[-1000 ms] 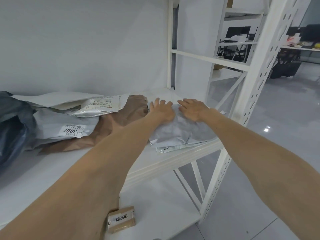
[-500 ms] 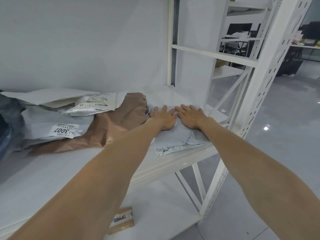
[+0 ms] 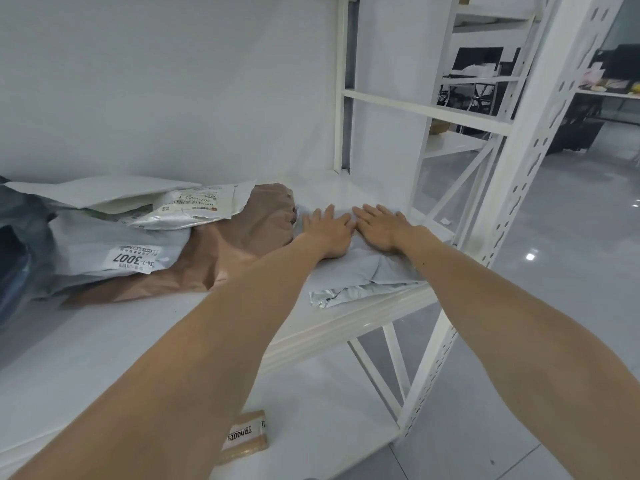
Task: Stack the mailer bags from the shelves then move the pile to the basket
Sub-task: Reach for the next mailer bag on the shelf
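Note:
A pale grey mailer bag [image 3: 367,277] lies at the right end of the white shelf [image 3: 145,337]. My left hand [image 3: 327,232] and my right hand [image 3: 382,228] press flat on its top, side by side, fingers straight and pointing away from me. Left of them lies a brown paper mailer [image 3: 225,251]. Further left a grey mailer labelled 3007 [image 3: 114,251], a silver mailer with a label [image 3: 194,209] and a white flat envelope [image 3: 100,194] overlap in a loose heap. A dark blue bag [image 3: 17,251] sits at the far left edge.
The shelf's white upright post [image 3: 540,140] rises just right of my right hand. A small cardboard box [image 3: 247,438] sits on the lower shelf [image 3: 322,410]. Grey tiled floor [image 3: 571,271] spreads to the right. No basket is in view.
My fingers went from curled over the grey mailer's far edge to flat on it, and both hands slid slightly nearer. The view shifted a little.

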